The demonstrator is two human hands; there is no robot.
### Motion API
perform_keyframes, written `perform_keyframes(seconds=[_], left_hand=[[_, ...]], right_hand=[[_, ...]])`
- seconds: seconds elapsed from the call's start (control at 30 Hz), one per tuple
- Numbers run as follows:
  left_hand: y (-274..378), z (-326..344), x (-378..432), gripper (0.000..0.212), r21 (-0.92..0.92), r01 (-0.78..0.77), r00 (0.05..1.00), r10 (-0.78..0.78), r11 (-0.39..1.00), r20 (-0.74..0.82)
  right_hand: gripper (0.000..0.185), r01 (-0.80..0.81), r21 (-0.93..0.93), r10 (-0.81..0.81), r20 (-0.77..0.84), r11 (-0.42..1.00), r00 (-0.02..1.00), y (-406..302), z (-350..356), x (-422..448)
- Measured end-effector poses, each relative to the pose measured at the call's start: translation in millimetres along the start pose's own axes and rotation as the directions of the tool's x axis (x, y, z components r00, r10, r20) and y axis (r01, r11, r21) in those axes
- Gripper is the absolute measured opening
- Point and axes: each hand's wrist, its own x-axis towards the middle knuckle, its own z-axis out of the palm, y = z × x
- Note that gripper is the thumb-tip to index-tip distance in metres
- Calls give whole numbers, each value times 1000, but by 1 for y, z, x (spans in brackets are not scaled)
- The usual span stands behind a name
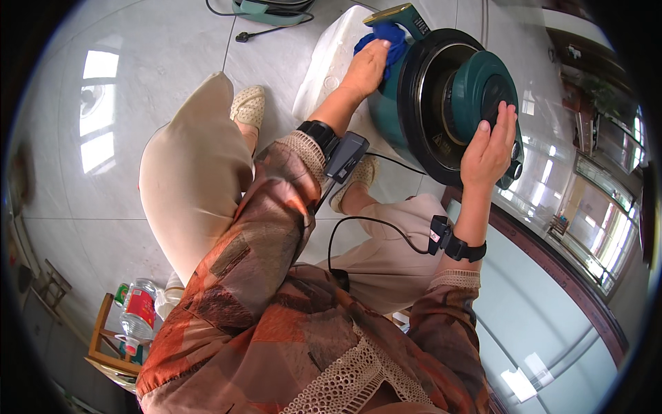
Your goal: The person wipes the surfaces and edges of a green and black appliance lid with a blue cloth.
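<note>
A green kitchen appliance [395,116] with a black rim, like an air fryer or electric cooker, rests tilted on a white foam box [331,67]. Its round green part with a dark centre [486,88] faces right. My left hand [366,67] presses a bundled blue cloth [385,41] against the appliance's side, close to its green handle with gold trim [401,18]. My right hand [489,147] lies with its fingers against the dark centre of the round part. Whether its fingers grip anything there is not clear.
Another green appliance [271,13] with a cord and black plug [242,37] sits on the tiled floor. A glass-topped table [538,310] stands at the right. A large plastic bottle [138,313] is beside a wooden stool [101,331] at lower left. A black cable runs between my wrist straps.
</note>
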Motion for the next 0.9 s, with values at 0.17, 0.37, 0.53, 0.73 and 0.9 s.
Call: perform_keyframes(seconds=[0.17,0.37,0.53,0.73,0.9], left_hand=[[-1,12,-49,33,102,194,972,-177,976,-156],[19,74,-173,53,-87,343,924,-352,935,-151],[67,105,-205,38,-306,893,419,-858,331,296],[107,68,-182,20,-431,892,292,-903,139,315],[153,16,-165,25,-207,919,384,-884,336,269]], right_hand=[[43,-1,-15,1,-11,1000,1000,1,1,-3],[43,-4,-16,3,-43,1000,999,1,4,-4],[42,36,-20,-38,-130,999,991,15,10,-6],[44,53,135,-26,-192,989,981,17,3,-6],[35,-35,562,10,49,826,999,-15,-63,-40]])
